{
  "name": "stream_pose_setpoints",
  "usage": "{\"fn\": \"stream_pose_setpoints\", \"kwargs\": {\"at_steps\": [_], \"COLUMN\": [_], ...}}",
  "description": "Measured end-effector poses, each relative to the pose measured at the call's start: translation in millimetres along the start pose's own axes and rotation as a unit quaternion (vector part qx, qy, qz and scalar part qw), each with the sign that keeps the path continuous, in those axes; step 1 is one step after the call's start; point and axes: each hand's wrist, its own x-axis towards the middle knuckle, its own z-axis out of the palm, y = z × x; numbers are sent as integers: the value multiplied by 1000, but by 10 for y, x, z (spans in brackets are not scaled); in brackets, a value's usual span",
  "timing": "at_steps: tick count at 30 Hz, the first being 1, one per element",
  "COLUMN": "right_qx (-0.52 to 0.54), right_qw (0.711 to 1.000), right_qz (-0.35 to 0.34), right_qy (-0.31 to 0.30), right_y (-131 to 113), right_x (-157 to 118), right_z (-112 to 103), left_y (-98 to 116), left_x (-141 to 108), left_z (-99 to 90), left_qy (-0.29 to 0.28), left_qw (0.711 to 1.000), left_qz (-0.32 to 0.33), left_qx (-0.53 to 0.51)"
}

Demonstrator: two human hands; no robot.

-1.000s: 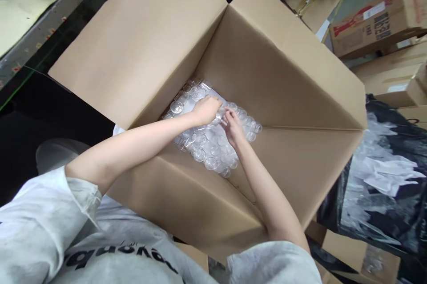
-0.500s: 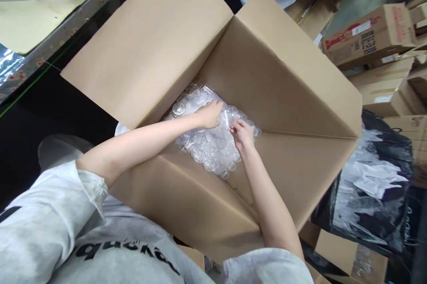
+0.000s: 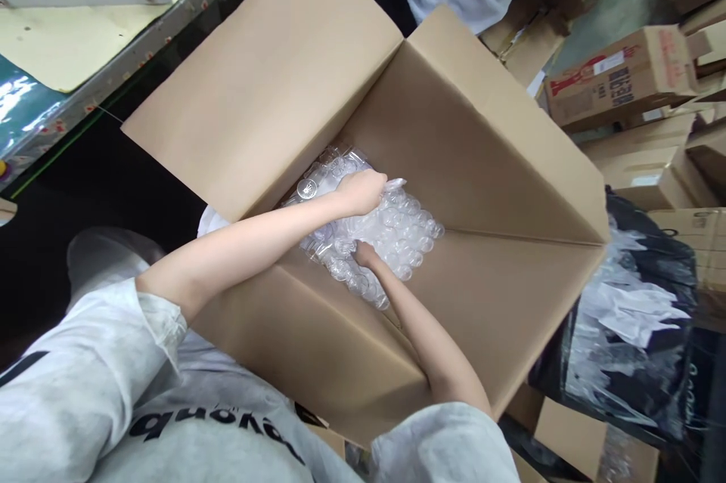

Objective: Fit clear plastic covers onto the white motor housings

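Clear round plastic pieces (image 3: 405, 230) lie packed below and around both hands, inside the open cardboard box (image 3: 470, 158). The left hand (image 3: 363, 192) is closed on a clear piece (image 3: 395, 184); the right hand (image 3: 366, 253), apart from the left, touches others, and I cannot tell whether it grips any.

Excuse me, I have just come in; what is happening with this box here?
A person in a pale grey shirt with dark lettering has both bare hands inside a large open brown cardboard box. The left hand is closed, with a small clear plastic piece jutting from its fingers. The right hand is down among the clear, round-ended plastic pieces lying close together low in the box; whether it grips one is unclear.
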Motion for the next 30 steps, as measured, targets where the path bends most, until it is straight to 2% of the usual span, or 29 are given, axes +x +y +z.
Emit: {"fn": "stream_pose_setpoints", "kwargs": {"at_steps": [3,7,10,15,18,22,26,30], "right_qx": [-41,-64,-72,-59,-18,81,220,346], "right_qw": [998,995,995,997,998,989,957,914], "right_qz": [18,-7,1,43,26,-32,-94,-107], "right_qy": [-51,-80,-62,6,51,121,166,183], "right_y": [122,193,170,120,85,-5,-122,-167], "right_x": [-5,25,51,41,-14,-144,-273,-288], "right_z": [167,201,225,215,69,-289,-618,-728], "left_y": [51,69,46,23,14,-15,-31,-11], "left_x": [-47,-52,-44,-62,-63,-35,-6,-7], "left_z": [13,38,25,51,100,158,160,120], "left_qy": [-19,-36,-38,-48,-66,-96,-101,-66], "left_qw": [1000,999,999,998,997,994,994,998], "left_qz": [7,10,4,0,-5,-17,-10,18], "left_qx": [14,28,37,45,47,52,42,11]}}
